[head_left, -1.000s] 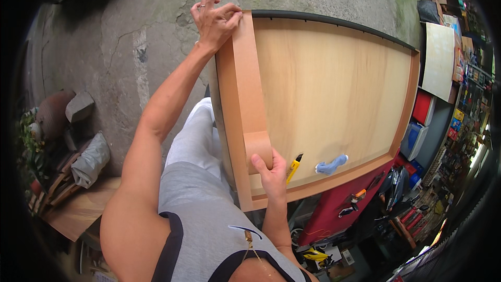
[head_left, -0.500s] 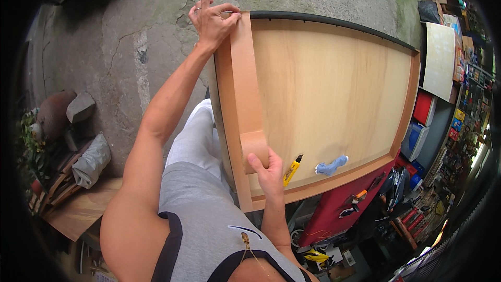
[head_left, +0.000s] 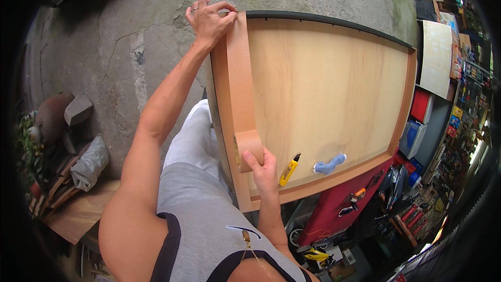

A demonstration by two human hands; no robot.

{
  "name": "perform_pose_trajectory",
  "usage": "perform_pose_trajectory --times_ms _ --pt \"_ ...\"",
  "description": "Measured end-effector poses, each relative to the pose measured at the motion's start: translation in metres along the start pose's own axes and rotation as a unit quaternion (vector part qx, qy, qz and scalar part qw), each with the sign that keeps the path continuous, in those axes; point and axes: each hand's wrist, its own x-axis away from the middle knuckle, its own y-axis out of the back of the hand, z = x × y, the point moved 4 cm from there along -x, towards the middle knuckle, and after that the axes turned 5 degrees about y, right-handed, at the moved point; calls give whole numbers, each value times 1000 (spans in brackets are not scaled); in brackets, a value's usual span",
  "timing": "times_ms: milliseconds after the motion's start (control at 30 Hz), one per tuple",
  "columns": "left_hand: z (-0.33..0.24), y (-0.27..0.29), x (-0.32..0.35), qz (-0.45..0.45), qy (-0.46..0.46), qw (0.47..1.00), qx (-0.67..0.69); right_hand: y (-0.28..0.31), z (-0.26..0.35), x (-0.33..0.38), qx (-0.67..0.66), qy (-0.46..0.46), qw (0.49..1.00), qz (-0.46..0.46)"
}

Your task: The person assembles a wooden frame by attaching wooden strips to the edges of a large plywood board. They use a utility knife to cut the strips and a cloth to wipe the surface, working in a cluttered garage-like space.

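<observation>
**A:** Quick look at the setup: a tan edge-banding strip (head_left: 241, 78) is laid along the left edge of the plywood panel (head_left: 329, 89). The far end is pinned at the top corner by the left hand (head_left: 209, 18), fingers bent and pressing down on it. The roll (head_left: 249, 149) it feeds from is gripped by the right hand (head_left: 266, 169) near the lower corner, thumb tucked up against the coil.

**B:** Looks right so far. For a clean result, the strip should probably be kept taut between the two hands and lined up so a little overhang is left on both sides of the edge. If slack is allowed, wrinkles or a drifting line are likely.

**A:** Agreed. A yellow utility knife (head_left: 288, 169) and a blue rag (head_left: 329, 164) are lying on the panel just beside the roll, so cutting gear is within reach.

**B:** Good. The far end shouldn't be released until the strip is seated along its length. Whether it's actually bonded yet can't be told from here. Bare concrete floor (head_left: 104, 47) below, so a dropped roll would pick up grit.
</observation>
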Motion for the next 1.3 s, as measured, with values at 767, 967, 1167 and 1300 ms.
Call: perform_pose_trajectory --times_ms 767,967,1167,1300 --pt "-20 -38 -60 337 31 938 -73 15 3 -11 41 7 999 -12" --pt "-58 -57 -44 290 -68 942 -156 29 1 -7 223 86 971 6" --pt "-37 -56 -53 228 -90 958 -152 75 -34 54 375 43 921 96" --pt "-55 -68 -14 242 -129 951 -143 93 -76 110 272 55 957 79"
